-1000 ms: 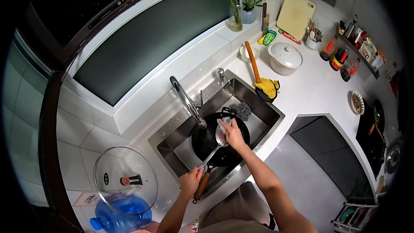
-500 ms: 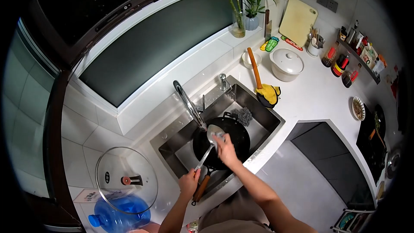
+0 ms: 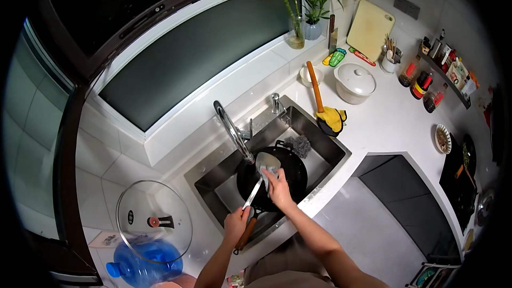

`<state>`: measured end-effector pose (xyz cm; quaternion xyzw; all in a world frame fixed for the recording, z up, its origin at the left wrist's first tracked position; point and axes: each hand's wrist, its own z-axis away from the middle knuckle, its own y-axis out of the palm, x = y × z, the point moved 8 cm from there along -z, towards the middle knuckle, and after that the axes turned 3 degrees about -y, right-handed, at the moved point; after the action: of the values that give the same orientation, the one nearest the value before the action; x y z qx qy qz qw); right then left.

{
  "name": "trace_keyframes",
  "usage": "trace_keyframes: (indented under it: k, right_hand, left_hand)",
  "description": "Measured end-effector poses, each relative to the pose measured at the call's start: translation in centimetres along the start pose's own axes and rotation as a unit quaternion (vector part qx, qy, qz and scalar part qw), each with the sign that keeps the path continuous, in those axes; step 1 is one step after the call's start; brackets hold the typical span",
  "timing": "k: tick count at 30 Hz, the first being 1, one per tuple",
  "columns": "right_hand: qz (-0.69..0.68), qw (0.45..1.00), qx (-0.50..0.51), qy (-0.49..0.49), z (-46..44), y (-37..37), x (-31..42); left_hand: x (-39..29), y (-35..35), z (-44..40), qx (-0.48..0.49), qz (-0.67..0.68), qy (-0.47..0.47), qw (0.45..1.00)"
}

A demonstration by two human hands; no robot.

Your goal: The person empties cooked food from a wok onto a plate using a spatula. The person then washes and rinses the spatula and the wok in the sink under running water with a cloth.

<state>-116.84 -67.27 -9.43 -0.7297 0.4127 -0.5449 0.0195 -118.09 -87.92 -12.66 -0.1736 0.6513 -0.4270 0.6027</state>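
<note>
My left hand is closed around the handle of a metal spatula, which slants up over the sink. In my right hand is a grey cloth, pressed against the spatula near its broad head. Beneath both hands a black wok rests in the sink, its wooden handle pointing towards me beside my left hand. The tip of the curved faucet hangs close to the spatula head. A grey scrubber lies beyond the wok in the sink.
To the left, a glass lid leans near a blue water jug. A yellow-and-black cloth with a wooden handle, a white lidded pot and a cutting board occupy the right counter.
My right hand and the grey cloth have shifted slightly down the spatula, uncovering more of its head. My left hand keeps its hold on the handle.
</note>
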Motion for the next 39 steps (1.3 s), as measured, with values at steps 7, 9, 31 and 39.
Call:
trace_keyframes:
  k: [7,9,31,39]
  right_hand:
    - [0.077,0.993,0.077,-0.049,-8.9,1.0,-7.2]
    - [0.121,0.976,0.162,-0.087,-12.3,3.0,-6.3]
    - [0.377,0.877,0.234,-0.184,-19.2,10.2,-6.3]
    - [0.341,0.903,0.208,-0.157,-18.9,9.6,-6.5]
  left_hand:
    - [1.1,0.4,-1.2,0.018,0.004,-0.006,1.000]
    - [0.8,0.9,-2.2,0.037,0.028,0.001,0.999]
    - [-4.6,11.1,-13.9,0.365,0.633,-0.384,0.565]
    - [-4.6,11.9,-14.3,0.396,0.656,-0.358,0.534]
